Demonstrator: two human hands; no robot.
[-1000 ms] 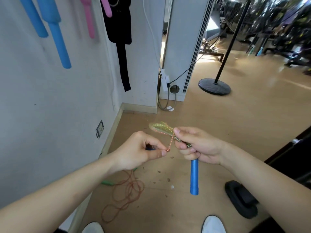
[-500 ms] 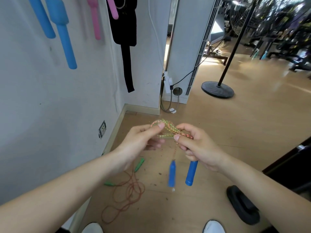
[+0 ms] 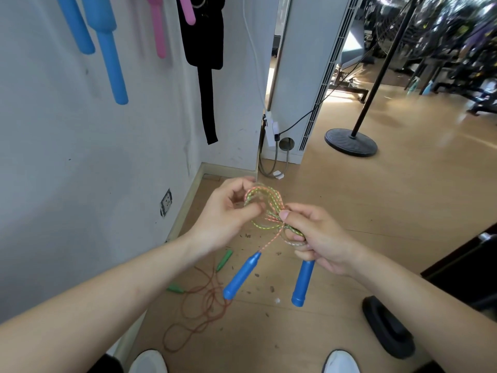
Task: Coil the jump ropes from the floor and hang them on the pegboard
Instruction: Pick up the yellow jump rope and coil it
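Pinching the coiled jump rope [image 3: 265,208] between them, both hands' fingers [image 3: 285,215] curl around its loops.

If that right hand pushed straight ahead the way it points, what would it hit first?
Probably the left hand, just across the rope coil that the right hand also pinches; depth is unclear.

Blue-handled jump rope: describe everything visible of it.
The blue-handled jump rope has a thin braided-looking cord flecked pink, green and yellow, gathered into several loops. The left hand pinches the loops; the right hand grips the bundle's waist and the top of one blue plastic handle. The other handle dangles free, tilted, on a short cord.
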